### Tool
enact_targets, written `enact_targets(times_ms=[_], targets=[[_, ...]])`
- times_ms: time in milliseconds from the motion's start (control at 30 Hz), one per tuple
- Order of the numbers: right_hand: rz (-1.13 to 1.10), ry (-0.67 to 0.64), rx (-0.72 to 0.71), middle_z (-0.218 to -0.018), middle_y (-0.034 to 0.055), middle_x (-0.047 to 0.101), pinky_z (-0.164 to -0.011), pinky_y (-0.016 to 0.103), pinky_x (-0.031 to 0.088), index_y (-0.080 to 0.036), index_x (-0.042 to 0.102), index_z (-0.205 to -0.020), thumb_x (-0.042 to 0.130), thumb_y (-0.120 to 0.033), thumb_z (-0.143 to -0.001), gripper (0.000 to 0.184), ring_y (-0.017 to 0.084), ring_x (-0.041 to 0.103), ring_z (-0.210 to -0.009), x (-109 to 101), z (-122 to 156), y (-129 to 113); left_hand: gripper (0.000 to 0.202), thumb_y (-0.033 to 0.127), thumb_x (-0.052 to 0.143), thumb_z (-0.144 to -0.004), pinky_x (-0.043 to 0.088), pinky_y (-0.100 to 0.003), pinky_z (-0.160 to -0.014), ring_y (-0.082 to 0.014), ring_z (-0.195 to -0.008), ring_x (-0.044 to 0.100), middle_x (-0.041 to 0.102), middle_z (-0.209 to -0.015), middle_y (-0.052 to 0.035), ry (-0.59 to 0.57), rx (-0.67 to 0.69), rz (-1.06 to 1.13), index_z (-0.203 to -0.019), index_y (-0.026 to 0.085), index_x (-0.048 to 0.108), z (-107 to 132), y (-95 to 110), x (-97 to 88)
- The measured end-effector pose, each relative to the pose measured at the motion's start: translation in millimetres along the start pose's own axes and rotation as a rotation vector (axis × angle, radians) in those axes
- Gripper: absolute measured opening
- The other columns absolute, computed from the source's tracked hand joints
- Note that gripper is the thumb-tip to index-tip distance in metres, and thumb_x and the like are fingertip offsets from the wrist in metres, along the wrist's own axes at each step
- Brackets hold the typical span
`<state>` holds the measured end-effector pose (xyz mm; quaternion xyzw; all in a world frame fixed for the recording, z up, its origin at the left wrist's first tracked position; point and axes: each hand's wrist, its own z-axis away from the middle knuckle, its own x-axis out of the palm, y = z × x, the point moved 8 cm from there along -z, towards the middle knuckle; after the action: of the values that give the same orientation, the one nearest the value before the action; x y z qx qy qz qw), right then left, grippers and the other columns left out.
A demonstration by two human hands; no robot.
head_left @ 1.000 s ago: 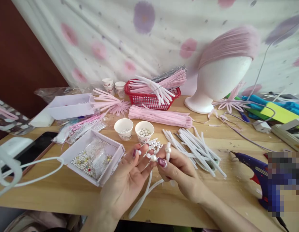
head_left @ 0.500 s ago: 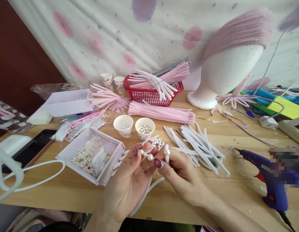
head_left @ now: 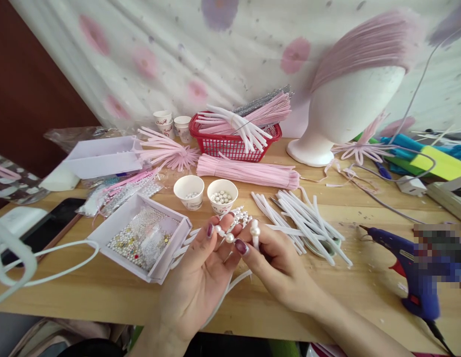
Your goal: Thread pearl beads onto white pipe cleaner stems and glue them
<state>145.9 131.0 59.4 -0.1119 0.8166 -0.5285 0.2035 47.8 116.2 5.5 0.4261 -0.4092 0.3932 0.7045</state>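
Above the table's front part, my left hand [head_left: 193, 277] is turned palm up, thumb and fingers pinching a white pipe cleaner strung with pearl beads [head_left: 230, 238]. My right hand [head_left: 284, 272] faces it, its thumb pressed near one of the beads and its curled fingers closed on the same beaded piece. An upright end with a pearl [head_left: 254, 231] stands out above the right fingers. Just behind the hands lie beaded white stems [head_left: 242, 216], partly hidden by the fingers. Two paper cups of pearl beads, the left [head_left: 189, 193] and the right [head_left: 222, 197], stand beyond them.
A white box of beads [head_left: 169, 263] sits left, a phone [head_left: 47, 233] farther left. Loose white pipe cleaners [head_left: 308, 223] lie right of the hands, then a blue glue gun [head_left: 420, 290]. Behind are a pink pipe cleaner bundle [head_left: 248, 171], a red basket [head_left: 233, 148] and a foam head [head_left: 359, 106].
The view has shifted slightly, so everything sits a little higher and farther left. Both hands keep nearly the same grip on the beaded pipe cleaner.
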Motion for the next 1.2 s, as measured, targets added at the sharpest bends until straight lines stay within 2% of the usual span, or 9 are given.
enact_targets(times_ms=[133, 333, 467, 600, 700, 900, 1000, 1067, 1200], targets=[[0.002, 0.009, 0.013, -0.073, -0.0059, 0.044, -0.06, 0.025, 0.034, -0.022, 0.047, -0.08, 0.05, -0.02, -0.105, 0.025, 0.012, 0.037, -0.065, -1, 1, 1, 0.021, 0.014, 0.094, -0.072, 0.067, -0.026, -0.085, -0.0149, -0.09, 0.081, 0.086, -0.094, 0.0006, 0.018, 0.049, -0.069, -0.087, 0.02, 0.08, 1, 3, 0.0], [0.052, -0.049, 0.083, -0.076, -0.0028, 0.047, -0.064, 0.029, 0.037, -0.021, 0.053, -0.086, 0.048, -0.028, -0.107, 0.022, 0.015, 0.042, -0.069, 3, 4, 9, 0.02, 0.024, 0.097, -0.069, 0.06, -0.016, -0.086, -0.0131, -0.094, 0.08, 0.086, -0.094, 0.0008, 0.029, 0.262, -0.36, -0.081, 0.023, 0.082, 4, 18, 3.8], [-0.057, -0.081, 0.155, -0.082, -0.0012, 0.051, -0.07, 0.03, 0.041, -0.022, 0.057, -0.092, 0.051, -0.035, -0.108, 0.021, 0.016, 0.046, -0.073, 7, 2, 11, 0.018, 0.031, 0.094, -0.074, 0.059, -0.018, -0.092, -0.0151, -0.1, 0.08, 0.087, -0.101, -0.0003, 0.039, 0.319, -0.464, -0.088, 0.025, 0.085, 6, 29, 2.8], [-0.204, -0.132, 0.221, -0.072, -0.0045, 0.045, -0.062, 0.028, 0.038, -0.023, 0.06, -0.095, 0.047, -0.042, -0.11, 0.028, 0.014, 0.039, -0.062, 11, 3, 12, 0.021, 0.038, 0.09, -0.079, 0.06, -0.024, -0.095, -0.0185, -0.105, 0.078, 0.086, -0.104, -0.0034, 0.028, 0.364, -0.458, -0.093, 0.023, 0.086, 5, 42, 3.7], [-0.258, -0.199, 0.272, -0.072, -0.004, 0.047, -0.062, 0.028, 0.037, -0.022, 0.055, -0.084, 0.05, -0.038, -0.108, 0.029, 0.013, 0.04, -0.063, 17, 7, 11, 0.019, 0.037, 0.087, -0.082, 0.062, -0.025, -0.089, -0.0197, -0.103, 0.078, 0.085, -0.107, -0.0053, 0.011, 0.272, -0.433, -0.09, 0.02, 0.086, 4, 38, 5.6], [-0.404, -0.243, 0.376, -0.065, -0.0049, 0.043, -0.056, 0.028, 0.033, -0.023, 0.048, -0.071, 0.055, -0.034, -0.099, 0.031, 0.013, 0.037, -0.06, 26, 12, 17, 0.021, 0.037, 0.089, -0.079, 0.055, -0.015, -0.054, -0.0201, -0.091, 0.078, 0.085, -0.105, -0.0093, -0.062, -0.026, -0.369, -0.092, 0.02, 0.087, 7, 8, 10.3], [-0.494, -0.262, 0.389, -0.063, -0.0056, 0.043, -0.054, 0.027, 0.032, -0.021, 0.056, -0.076, 0.055, -0.036, -0.101, 0.029, 0.012, 0.036, -0.058, 29, 13, 18, 0.02, 0.032, 0.092, -0.076, 0.053, -0.013, -0.049, -0.0126, -0.067, 0.074, 0.085, -0.1, -0.0079, -0.088, -0.076, -0.328, -0.092, 0.021, 0.087, 6, 4, 11.0], [-0.544, -0.273, 0.384, -0.066, -0.0038, 0.051, -0.053, 0.027, 0.031, -0.019, 0.064, -0.082, 0.055, -0.036, -0.101, 0.027, 0.011, 0.036, -0.057, 30, 13, 16, 0.02, 0.029, 0.092, -0.076, 0.055, -0.016, -0.046, -0.0109, -0.058, 0.071, 0.085, -0.096, -0.0057, -0.112, -0.1, -0.313, -0.093, 0.022, 0.087, 6, 3, 11.4], [-0.642, -0.307, 0.447, -0.069, -0.0004, 0.06, -0.049, 0.026, 0.027, -0.018, 0.065, -0.076, 0.057, -0.031, -0.099, 0.028, 0.009, 0.033, -0.053, 34, 15, 15, 0.018, 0.027, 0.088, -0.081, 0.062, -0.021, -0.049, -0.0177, -0.07, 0.078, 0.085, -0.092, -0.0046, -0.181, -0.112, -0.327, -0.098, 0.022, 0.086, 6, 7, 13.6]])
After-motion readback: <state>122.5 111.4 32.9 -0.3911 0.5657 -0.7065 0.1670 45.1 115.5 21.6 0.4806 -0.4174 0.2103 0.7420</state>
